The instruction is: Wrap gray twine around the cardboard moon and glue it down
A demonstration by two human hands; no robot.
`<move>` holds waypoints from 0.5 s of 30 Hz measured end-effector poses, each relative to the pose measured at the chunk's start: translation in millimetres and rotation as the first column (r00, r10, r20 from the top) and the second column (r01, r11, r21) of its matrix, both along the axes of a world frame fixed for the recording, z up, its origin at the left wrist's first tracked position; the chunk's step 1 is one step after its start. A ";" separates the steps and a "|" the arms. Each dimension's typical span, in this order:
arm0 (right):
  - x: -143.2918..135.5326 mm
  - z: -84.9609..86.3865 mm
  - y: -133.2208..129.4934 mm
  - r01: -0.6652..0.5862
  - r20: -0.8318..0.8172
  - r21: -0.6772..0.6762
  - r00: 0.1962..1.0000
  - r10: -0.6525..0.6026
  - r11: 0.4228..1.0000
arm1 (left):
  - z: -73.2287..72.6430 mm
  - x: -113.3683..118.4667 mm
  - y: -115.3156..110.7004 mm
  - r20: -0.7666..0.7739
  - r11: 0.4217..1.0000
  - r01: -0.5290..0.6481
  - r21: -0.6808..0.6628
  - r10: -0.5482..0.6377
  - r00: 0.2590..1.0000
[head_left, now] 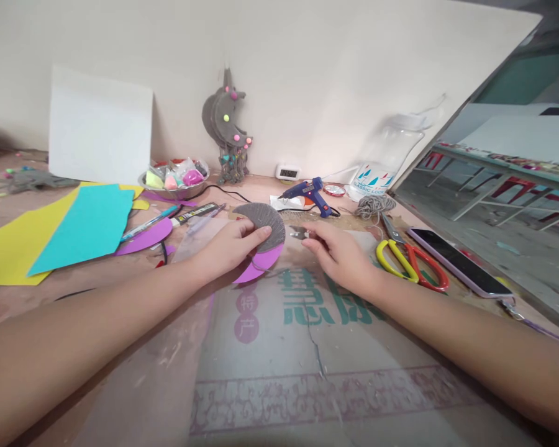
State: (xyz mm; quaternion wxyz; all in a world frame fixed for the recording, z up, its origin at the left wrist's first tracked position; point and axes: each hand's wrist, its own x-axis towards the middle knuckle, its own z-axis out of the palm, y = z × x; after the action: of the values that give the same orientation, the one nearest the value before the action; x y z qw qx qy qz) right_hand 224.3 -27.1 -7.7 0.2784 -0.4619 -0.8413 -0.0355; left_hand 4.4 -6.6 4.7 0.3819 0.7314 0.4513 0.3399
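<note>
My left hand [233, 248] is closed on a crescent moon shape [271, 226], its thumb lying across the front. Grey yarn covers the upper part of the crescent in tight wraps, while the lower tip shows bare purple. Just right of it, my right hand [340, 251] is pinched around a small grey thing [299, 233] that I cannot make out. A loose grey strand [314, 338] trails down over the printed sheet [261, 385] beneath both hands.
A blue glue gun [314, 195] and a ball of grey yarn [375, 206] lie behind my hands. Scissors [412, 264] and a phone [456, 257] are at the right. Coloured sheets [81, 230] lie left. A finished-looking grey moon ornament [221, 118] hangs against the wall.
</note>
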 end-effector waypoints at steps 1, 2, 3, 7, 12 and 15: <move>1.8 -1.3 3.2 0.026 -0.047 -0.005 0.999 -0.026 1.000 | 0.3 0.2 0.0 0.010 1.000 -0.003 -0.005 0.003 1.000; 3.6 -2.8 6.8 0.044 -0.076 -0.009 0.996 -0.044 0.999 | 0.7 0.4 0.1 0.019 1.000 -0.004 -0.019 0.005 1.000; 5.3 -4.3 10.2 0.051 -0.091 -0.012 0.995 -0.052 0.999 | 1.3 0.6 0.3 0.024 0.999 -0.004 -0.038 0.005 1.000; 6.5 -6.1 15.4 -0.007 -0.104 -0.020 0.995 0.005 1.000 | 3.0 0.9 1.0 0.048 0.998 0.022 -0.053 -0.019 0.999; -0.5 3.3 2.8 -0.071 -0.106 -0.022 0.992 0.069 0.997 | -2.2 0.9 3.8 0.154 0.995 0.018 -0.096 -0.003 0.988; -3.9 9.3 -4.5 -0.132 -0.026 -0.075 0.991 0.130 0.988 | -8.1 0.8 7.3 0.241 0.984 0.037 -0.173 0.006 0.970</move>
State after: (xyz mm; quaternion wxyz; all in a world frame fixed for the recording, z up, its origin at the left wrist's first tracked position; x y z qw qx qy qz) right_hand 220.4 -31.6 1.6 0.2711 -0.4163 -0.8677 0.0201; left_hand 5.2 0.8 -3.3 0.4997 0.6516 0.4241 0.3819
